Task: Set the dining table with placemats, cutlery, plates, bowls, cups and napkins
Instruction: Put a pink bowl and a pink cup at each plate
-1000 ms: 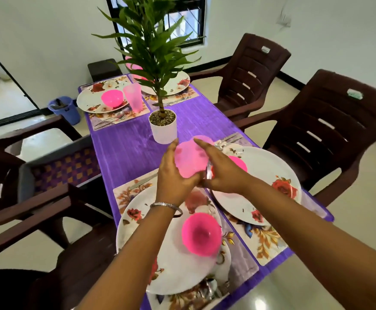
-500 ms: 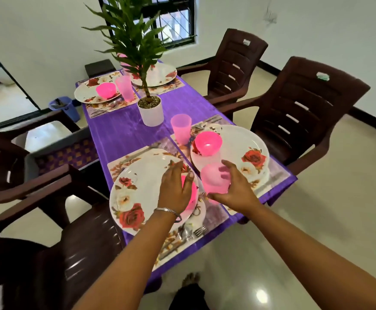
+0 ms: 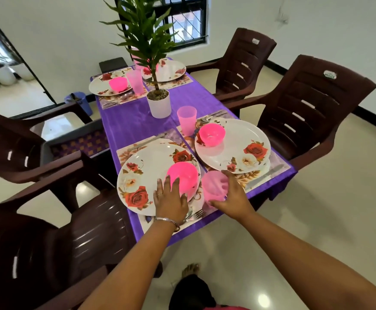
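Observation:
My right hand (image 3: pixel 233 196) grips a translucent pink cup (image 3: pixel 214 186) that stands between the two near plates. My left hand (image 3: pixel 170 199) rests with straight fingers against the side of a pink bowl (image 3: pixel 183 175) on the near left floral plate (image 3: pixel 146 173). The near right floral plate (image 3: pixel 238 148) carries another pink bowl (image 3: pixel 211 134), with a second pink cup (image 3: pixel 186 119) beside it. Floral placemats (image 3: pixel 263 175) lie under the plates on the purple tablecloth (image 3: pixel 129 121). A fork and spoon (image 3: pixel 193 214) lie by my left wrist, a knife (image 3: pixel 264 176) at the right.
A potted plant in a white pot (image 3: pixel 159 104) stands mid-table. Two far settings have plates (image 3: pixel 103 86), a pink bowl (image 3: pixel 117 83) and a pink cup (image 3: pixel 135 81). Brown plastic chairs (image 3: pixel 305 108) surround the table. A blue bin (image 3: pixel 79 101) sits by the wall.
My right hand has brought one pink cup down from mid-table to the spot between the near plates. My left hand moved onto the near bowl. The other cup now stands by the right plate.

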